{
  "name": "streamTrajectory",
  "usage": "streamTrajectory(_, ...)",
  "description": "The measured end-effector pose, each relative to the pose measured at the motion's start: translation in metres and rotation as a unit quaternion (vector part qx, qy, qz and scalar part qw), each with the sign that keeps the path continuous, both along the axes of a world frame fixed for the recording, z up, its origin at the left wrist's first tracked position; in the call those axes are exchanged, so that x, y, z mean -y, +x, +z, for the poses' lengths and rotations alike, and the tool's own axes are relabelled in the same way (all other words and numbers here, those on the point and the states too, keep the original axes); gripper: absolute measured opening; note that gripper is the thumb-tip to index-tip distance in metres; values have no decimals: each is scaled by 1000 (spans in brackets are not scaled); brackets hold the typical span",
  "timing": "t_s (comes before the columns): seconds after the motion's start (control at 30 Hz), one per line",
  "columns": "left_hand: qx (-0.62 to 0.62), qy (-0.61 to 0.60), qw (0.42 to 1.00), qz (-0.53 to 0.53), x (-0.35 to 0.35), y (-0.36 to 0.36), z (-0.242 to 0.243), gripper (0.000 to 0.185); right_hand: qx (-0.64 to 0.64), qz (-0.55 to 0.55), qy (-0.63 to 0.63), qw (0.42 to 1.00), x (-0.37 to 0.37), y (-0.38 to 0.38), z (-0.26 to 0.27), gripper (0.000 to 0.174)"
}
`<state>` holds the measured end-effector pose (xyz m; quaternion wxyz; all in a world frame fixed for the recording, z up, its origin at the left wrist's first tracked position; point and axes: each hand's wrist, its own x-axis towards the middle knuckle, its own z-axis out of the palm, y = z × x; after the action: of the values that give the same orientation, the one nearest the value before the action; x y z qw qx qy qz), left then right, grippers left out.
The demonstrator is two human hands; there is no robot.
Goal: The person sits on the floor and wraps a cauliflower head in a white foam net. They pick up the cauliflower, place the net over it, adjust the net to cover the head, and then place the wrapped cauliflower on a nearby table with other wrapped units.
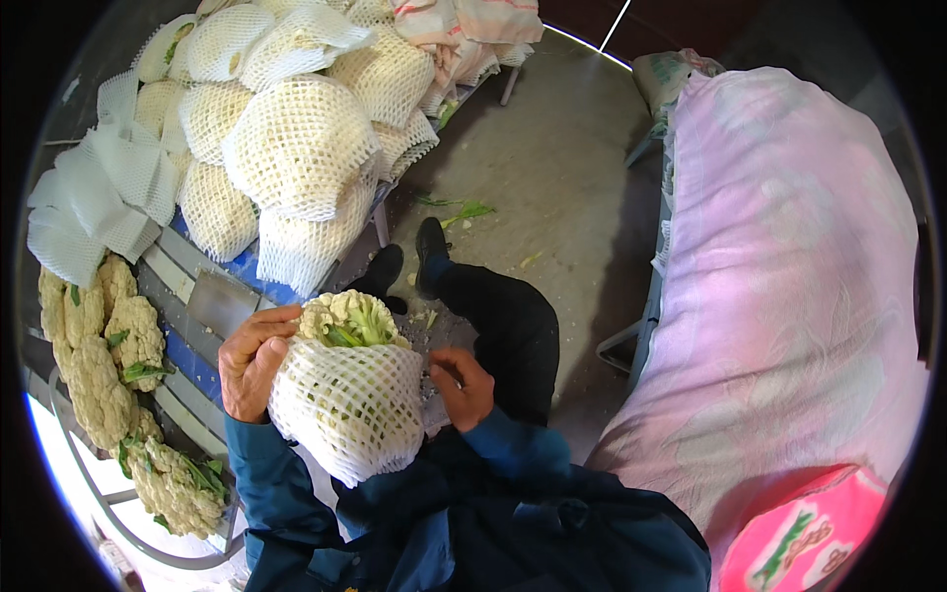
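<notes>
A cauliflower (348, 314) sits partly inside a white foam net sleeve (348, 407) in front of my torso. Its curds and some green leaf stubs show above the sleeve's rim; the lower part is covered by the mesh. My left hand (255, 362) is at the left side, fingertips against the cauliflower and thumb by the sleeve's rim, pinching there. On the other side, my right hand (464, 385) has curled fingers close to the sleeve's right edge. Whether it grips the mesh is not clear.
Netted cauliflowers (296, 140) are piled on the table at upper left, beside stacked flat foam sleeves (103, 192). Bare cauliflowers (96, 370) line the table's left side. A pink blanket (784, 281) covers a long heap at right. Leaf scraps (467, 212) lie on the floor.
</notes>
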<state>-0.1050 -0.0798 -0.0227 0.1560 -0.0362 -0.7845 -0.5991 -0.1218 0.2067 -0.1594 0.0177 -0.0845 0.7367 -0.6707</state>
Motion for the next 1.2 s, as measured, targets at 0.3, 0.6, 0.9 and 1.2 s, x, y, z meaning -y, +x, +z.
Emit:
streamTrajectory(0.3,24,-114,993,36,-30,-5,22,20,-134,59,-2,989,7,1,46,38)
streamTrajectory(0.6,-10,-80,997,7,-67,-15,18,26,4,50,-102,994,10,-2,52,46)
streamTrajectory(0.9,-39,-6,999,3,-59,-8,-7,53,113,38,-185,976,-4,-5,41,42)
streamTrajectory(1.2,8,109,993,52,-88,34,-84,91,-64,23,-45,997,-12,-10,27,45)
